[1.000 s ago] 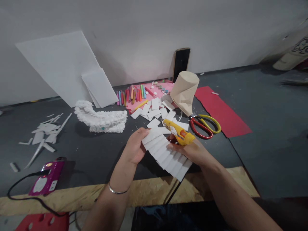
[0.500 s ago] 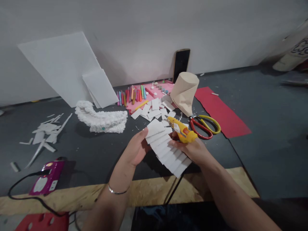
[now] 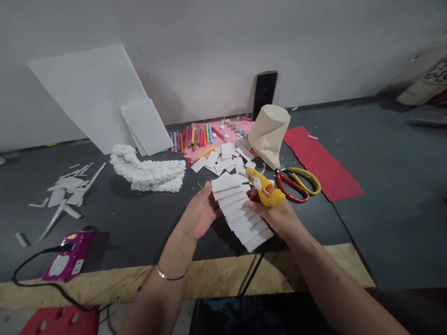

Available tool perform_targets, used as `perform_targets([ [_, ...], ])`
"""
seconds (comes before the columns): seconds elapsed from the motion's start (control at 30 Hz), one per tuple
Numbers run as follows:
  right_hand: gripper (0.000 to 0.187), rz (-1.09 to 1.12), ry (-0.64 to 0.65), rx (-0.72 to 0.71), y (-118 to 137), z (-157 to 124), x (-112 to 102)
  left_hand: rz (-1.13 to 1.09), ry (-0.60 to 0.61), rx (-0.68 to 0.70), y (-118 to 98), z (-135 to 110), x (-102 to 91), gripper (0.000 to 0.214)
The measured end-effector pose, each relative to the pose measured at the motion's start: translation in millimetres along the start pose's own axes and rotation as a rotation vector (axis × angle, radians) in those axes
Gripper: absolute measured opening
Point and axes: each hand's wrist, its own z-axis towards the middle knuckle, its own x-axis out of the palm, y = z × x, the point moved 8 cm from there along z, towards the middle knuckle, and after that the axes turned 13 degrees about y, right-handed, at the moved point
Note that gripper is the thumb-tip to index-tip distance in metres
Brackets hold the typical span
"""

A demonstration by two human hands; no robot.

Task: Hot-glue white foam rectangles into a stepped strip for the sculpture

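Observation:
My left hand (image 3: 199, 214) grips the upper left edge of a stepped strip of overlapping white foam rectangles (image 3: 239, 214), held just above the dark mat. My right hand (image 3: 281, 218) supports the strip from the right while its fingers are closed round a yellow glue gun (image 3: 263, 187), whose nozzle points up and left over the strip's top end. A black cord hangs down from under the strip toward the table's front edge.
Loose white foam pieces (image 3: 223, 160), coloured markers (image 3: 190, 137) on pink paper, a brown paper roll (image 3: 268, 132), red-and-yellow scissors (image 3: 296, 184), a red sheet (image 3: 323, 163), a white fluffy curved shape (image 3: 146, 172), foam boards (image 3: 104, 97), scraps (image 3: 66, 193), a purple device (image 3: 68, 260).
The foam strip has swung up and closer to upright, with its lower end drawn in. Both hands have moved slightly up and together; the glue gun has risen with my right hand.

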Motion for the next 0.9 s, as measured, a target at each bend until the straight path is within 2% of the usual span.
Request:
perform_targets([
  [0.1,0.033,0.052,-0.063,-0.002,-3.3,-0.1,-5.6,0.048,0.057,-0.039,4.6,-0.7,4.6,0.050],
  [0.27,0.034,0.036,-0.155,-0.097,12.1,-4.3,-10.5,0.154,0.085,-0.163,22.3,-0.9,9.0,0.044],
  [0.43,0.035,0.031,-0.121,-0.075,10.2,-4.5,-5.6,0.178,0.069,-0.140,24.2,0.3,9.0,0.042],
  [0.63,0.037,0.026,-0.116,-0.098,4.9,-2.6,-7.8,0.288,0.008,-0.127,14.9,-2.7,4.4,0.046],
  [0.77,0.040,0.120,-0.088,-0.030,0.5,-1.4,-7.5,0.382,0.055,-0.124,12.2,-3.0,6.4,0.047],
  [0.9,0.038,0.119,-0.073,-0.051,3.9,-0.5,-8.2,0.475,0.085,-0.102,11.2,-2.1,7.3,0.041],
])
